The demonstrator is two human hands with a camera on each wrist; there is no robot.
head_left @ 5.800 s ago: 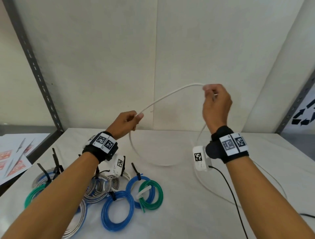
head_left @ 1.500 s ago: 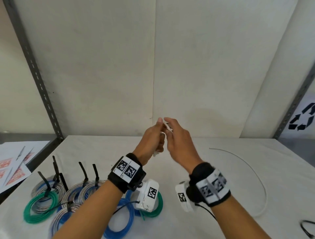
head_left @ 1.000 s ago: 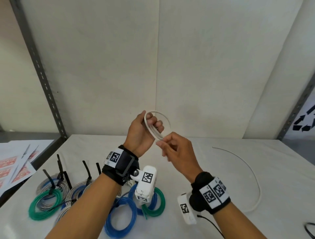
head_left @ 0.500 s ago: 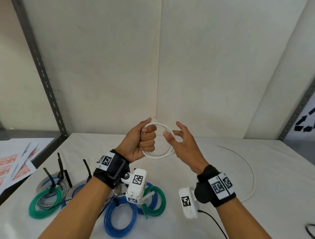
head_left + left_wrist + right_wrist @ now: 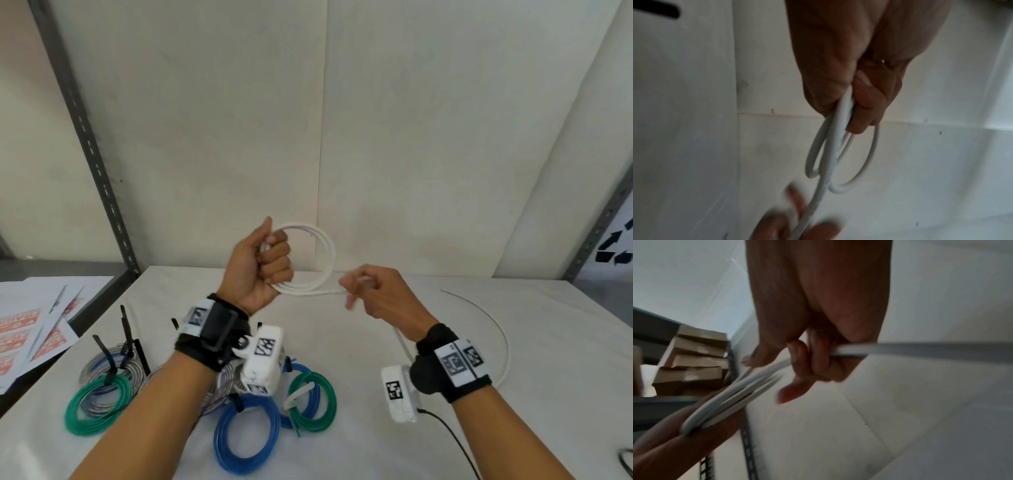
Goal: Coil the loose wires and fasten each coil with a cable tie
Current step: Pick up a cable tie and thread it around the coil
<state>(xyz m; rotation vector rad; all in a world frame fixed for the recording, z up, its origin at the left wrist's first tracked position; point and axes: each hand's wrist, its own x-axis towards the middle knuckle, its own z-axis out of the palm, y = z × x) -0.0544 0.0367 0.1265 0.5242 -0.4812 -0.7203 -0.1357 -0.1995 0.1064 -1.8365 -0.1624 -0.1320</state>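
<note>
My left hand [image 5: 267,260] is raised above the table in a fist and grips a small coil of white wire [image 5: 325,260] made of a few loops. The left wrist view shows those wire loops [image 5: 840,152] hanging from the curled fingers. To its right my right hand [image 5: 370,291] holds the wire's free run between curled fingers, blurred by motion; the wire [image 5: 855,350] passes through its fingers. The slack tail [image 5: 503,339] curves over the table at the right. No loose cable tie is visible in either hand.
Finished coils lie front left on the white table [image 5: 376,442]: green [image 5: 96,407], blue [image 5: 246,435], green and blue [image 5: 311,397], and grey ones [image 5: 113,363], with black tie ends sticking up. Printed sheets [image 5: 30,335] lie at the far left. Grey shelf posts [image 5: 89,144] flank the table.
My left hand has turned and lifted with the coil. My right hand has dropped from the loop's right side and drawn the wire rightward and down; the coil looks larger.
</note>
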